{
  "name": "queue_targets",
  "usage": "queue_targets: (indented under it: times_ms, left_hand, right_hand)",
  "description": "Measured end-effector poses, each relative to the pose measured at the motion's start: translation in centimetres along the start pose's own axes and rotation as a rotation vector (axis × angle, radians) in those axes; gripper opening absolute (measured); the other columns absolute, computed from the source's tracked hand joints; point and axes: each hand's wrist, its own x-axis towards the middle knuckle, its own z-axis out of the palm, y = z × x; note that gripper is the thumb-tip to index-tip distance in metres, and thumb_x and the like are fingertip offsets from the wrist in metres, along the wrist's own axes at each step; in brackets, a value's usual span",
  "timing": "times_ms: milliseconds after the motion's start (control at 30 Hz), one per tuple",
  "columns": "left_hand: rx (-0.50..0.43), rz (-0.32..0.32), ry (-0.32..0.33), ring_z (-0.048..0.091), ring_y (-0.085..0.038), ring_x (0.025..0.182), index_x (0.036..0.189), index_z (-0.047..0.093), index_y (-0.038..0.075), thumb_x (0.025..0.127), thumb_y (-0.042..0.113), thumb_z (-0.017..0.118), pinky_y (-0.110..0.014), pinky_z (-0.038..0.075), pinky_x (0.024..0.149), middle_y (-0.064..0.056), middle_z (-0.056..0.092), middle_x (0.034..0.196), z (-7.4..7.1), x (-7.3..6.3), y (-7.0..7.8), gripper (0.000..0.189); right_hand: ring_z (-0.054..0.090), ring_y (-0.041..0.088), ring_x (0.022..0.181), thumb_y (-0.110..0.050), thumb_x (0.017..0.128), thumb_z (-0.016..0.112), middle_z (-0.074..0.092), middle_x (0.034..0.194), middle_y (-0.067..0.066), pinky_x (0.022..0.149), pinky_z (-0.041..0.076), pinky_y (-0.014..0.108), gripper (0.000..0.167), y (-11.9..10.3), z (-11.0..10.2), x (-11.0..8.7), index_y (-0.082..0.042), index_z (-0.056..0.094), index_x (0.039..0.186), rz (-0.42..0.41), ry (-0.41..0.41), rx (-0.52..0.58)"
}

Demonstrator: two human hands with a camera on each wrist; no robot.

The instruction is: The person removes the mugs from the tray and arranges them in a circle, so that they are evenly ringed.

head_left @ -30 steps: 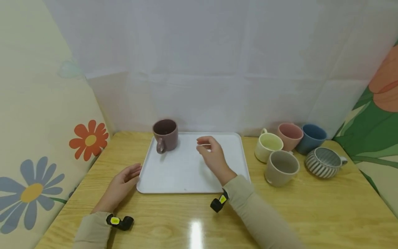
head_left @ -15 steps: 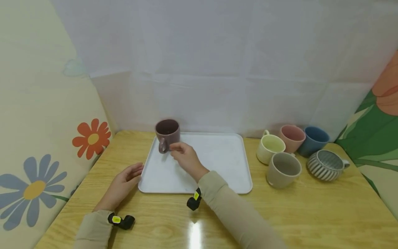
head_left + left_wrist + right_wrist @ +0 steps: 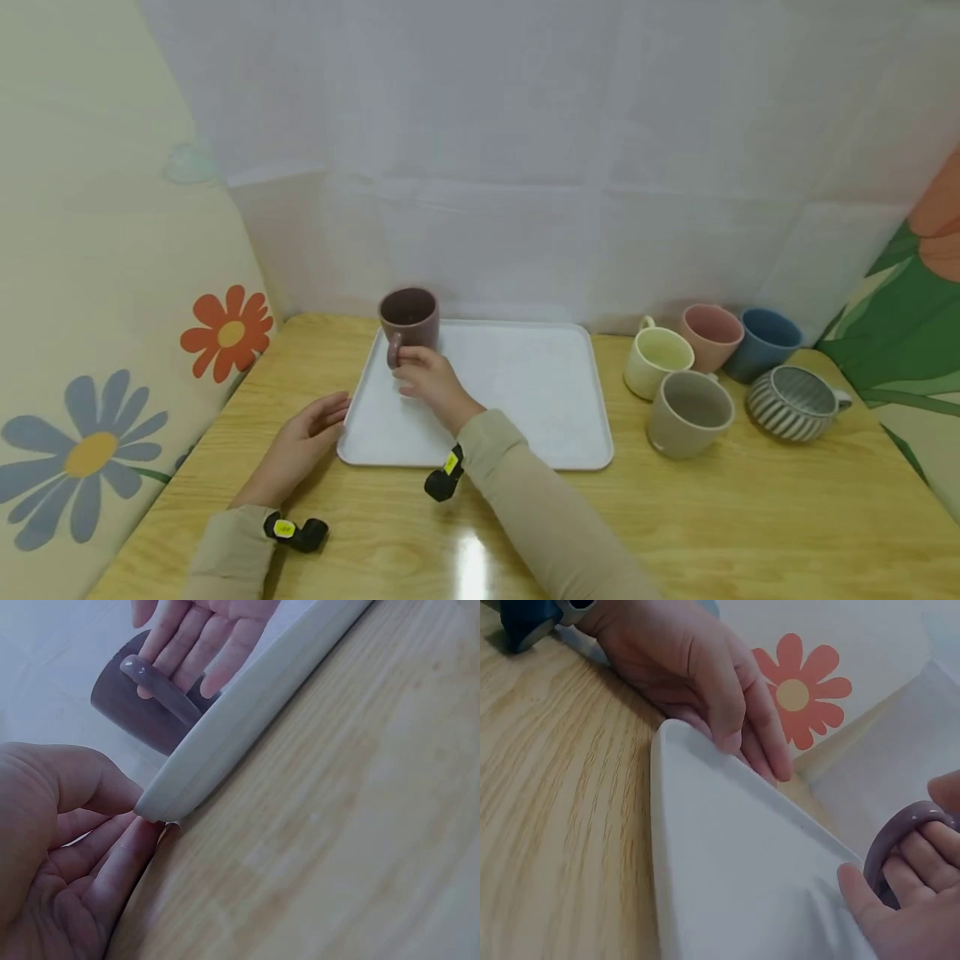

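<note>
A dull purple mug stands upright on the back left of the white tray. My right hand holds it by the handle, which faces me; the fingers pass through the loop, as the left wrist view shows from below. At the tray's front left corner, my left hand rests on the table with its fingertips touching the rim. In the right wrist view its thumb and fingers lie along the outside of that edge.
Right of the tray, on the wooden table, several cups stand close together: light green, pink, blue, beige and a grey ribbed one. A white cloth hangs behind.
My right hand has moved left across the tray and reached the purple mug, with its fingers now in the handle. The left hand stays at the tray edge.
</note>
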Motion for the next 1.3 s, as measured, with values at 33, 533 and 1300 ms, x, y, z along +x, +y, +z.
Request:
queue_targets:
  times_ms: [33,533,1300]
  left_hand:
    - [0.0,-0.001,0.001,0.048,-0.034,0.134,0.152,0.038,-0.004,0.106,0.012,0.052,-0.003,0.039,0.09,-0.025,0.049,0.149,0.0,0.0,0.0,0.051]
    - [-0.011,-0.008,0.003,0.049,-0.029,0.133,0.153,0.038,-0.003,0.107,0.014,0.052,-0.004,0.039,0.091,-0.023,0.049,0.149,-0.1,-0.3,-0.2,0.051]
    - [-0.026,-0.04,-0.011,0.046,-0.034,0.137,0.154,0.036,-0.002,0.107,0.015,0.052,-0.003,0.037,0.09,-0.023,0.048,0.15,-0.1,-0.2,0.1,0.052]
  right_hand:
    - [0.063,0.029,0.116,0.002,0.092,0.062,0.064,0.129,0.022,0.095,0.055,0.04,0.04,0.0,0.0,0.0,0.008,0.059,0.131,0.009,0.003,0.01]
    - [0.066,0.016,0.094,-0.014,0.101,0.062,0.071,0.103,0.016,0.091,0.057,0.039,0.024,1.7,-2.4,0.1,0.008,0.069,0.109,-0.103,0.105,0.005]
    - [0.061,0.012,0.083,-0.015,0.103,0.058,0.065,0.09,0.003,0.081,0.059,0.036,0.024,1.2,-4.8,-2.3,0.007,0.066,0.099,-0.118,-0.019,0.009]
